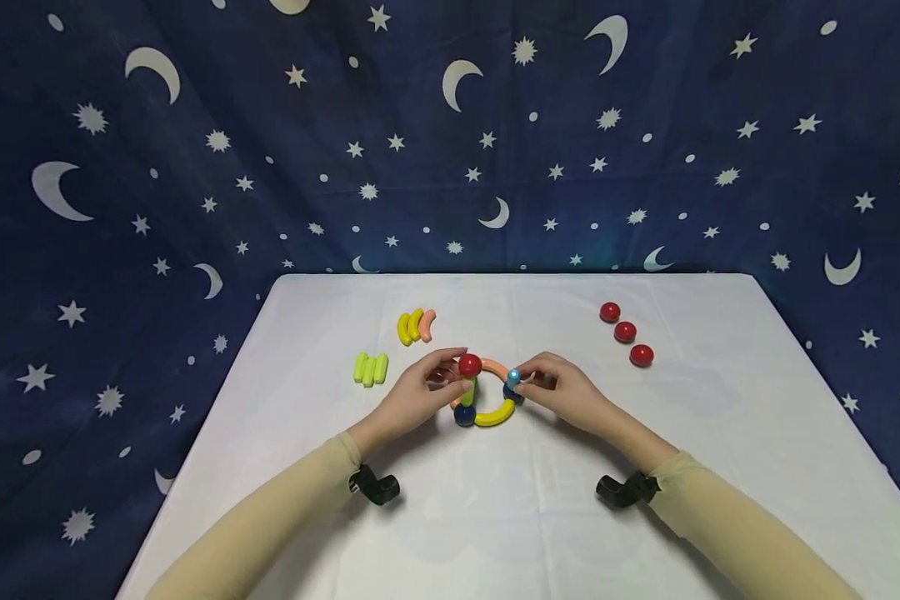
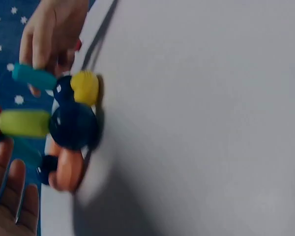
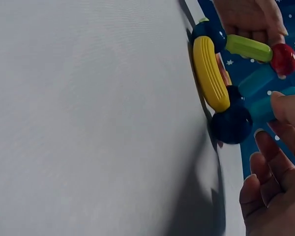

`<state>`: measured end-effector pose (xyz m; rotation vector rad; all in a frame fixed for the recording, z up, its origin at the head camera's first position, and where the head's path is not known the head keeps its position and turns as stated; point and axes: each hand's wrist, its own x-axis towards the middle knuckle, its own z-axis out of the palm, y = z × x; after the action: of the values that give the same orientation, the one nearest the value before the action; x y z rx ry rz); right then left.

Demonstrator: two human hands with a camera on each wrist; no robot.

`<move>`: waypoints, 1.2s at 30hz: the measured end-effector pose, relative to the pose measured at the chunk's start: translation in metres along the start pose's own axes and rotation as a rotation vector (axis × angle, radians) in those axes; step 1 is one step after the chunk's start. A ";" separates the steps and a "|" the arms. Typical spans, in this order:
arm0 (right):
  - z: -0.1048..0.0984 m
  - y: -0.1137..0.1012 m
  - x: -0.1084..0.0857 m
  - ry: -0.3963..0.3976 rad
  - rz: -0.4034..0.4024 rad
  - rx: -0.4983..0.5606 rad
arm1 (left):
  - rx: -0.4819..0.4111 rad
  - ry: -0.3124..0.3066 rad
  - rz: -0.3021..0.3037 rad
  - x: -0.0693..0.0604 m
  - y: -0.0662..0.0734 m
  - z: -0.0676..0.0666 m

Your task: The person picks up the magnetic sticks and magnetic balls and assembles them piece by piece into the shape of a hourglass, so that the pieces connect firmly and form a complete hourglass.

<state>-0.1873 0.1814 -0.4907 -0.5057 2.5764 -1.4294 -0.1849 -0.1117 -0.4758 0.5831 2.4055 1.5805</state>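
Curved pieces and dark blue balls (image 1: 464,415) form a ring on the table, with a yellow curve (image 1: 495,414) in front. On the near-left ball stands a green stick (image 3: 249,47), topped by a red ball (image 1: 470,365). My left hand (image 1: 417,393) holds the red ball at its joint with the stick, thumb in front and fingers behind. My right hand (image 1: 573,398) pinches a light blue stick (image 1: 513,379), upright on the ring's right ball (image 3: 232,125). Another blue stick (image 3: 256,80) shows behind in the right wrist view.
Two yellow curves (image 1: 416,323) and an orange one (image 1: 427,325) lie at the back left, above several green sticks (image 1: 369,369). Three red pieces (image 1: 626,332) sit at the back right. A starry dark blue cloth (image 1: 420,167) hangs behind the white table (image 1: 495,533).
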 end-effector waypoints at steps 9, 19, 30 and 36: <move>0.013 -0.004 0.011 0.019 -0.089 -0.120 | 0.158 0.060 0.007 0.008 0.008 0.011; 0.016 -0.010 0.015 0.028 -0.051 -0.156 | 0.253 0.051 0.053 0.014 0.013 0.017; 0.016 -0.010 0.015 0.033 -0.045 -0.157 | 0.277 0.055 0.024 0.015 0.013 0.020; 0.014 -0.009 0.013 0.019 -0.034 -0.147 | 0.260 0.072 0.023 0.015 0.011 0.021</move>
<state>-0.1931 0.1612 -0.4901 -0.5606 2.7138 -1.2666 -0.1885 -0.0840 -0.4733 0.6101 2.6896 1.3270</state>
